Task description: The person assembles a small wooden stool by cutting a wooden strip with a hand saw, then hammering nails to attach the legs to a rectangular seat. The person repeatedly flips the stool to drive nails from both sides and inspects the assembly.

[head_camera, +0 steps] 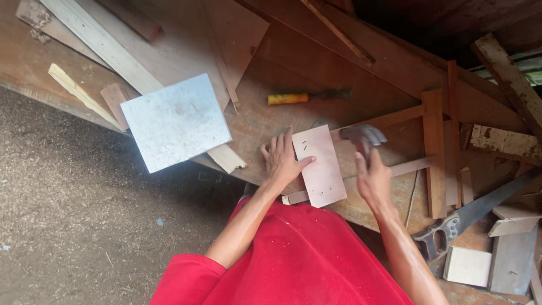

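Left hand: the left hand [280,160] is pressing flat, fingers spread, on the edge of the thin plywood piece [319,165]
Right hand: the right hand [370,175] is gripping what is probably a hammer [361,135], its head blurred
Plywood: it is lying on the workbench [265,121] across a wooden strip [395,169], small nails [304,144] showing near its top
Risk: the thumb is resting just beside the nails, so a stray blow could be catching it, or the thin sheet could be splitting

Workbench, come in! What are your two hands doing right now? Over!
Left hand flat on the small plywood panel, pinning it. Right hand gripping a hammer, blurred, above the panel's far corner. Handsaw lies off right, nothing blocking.
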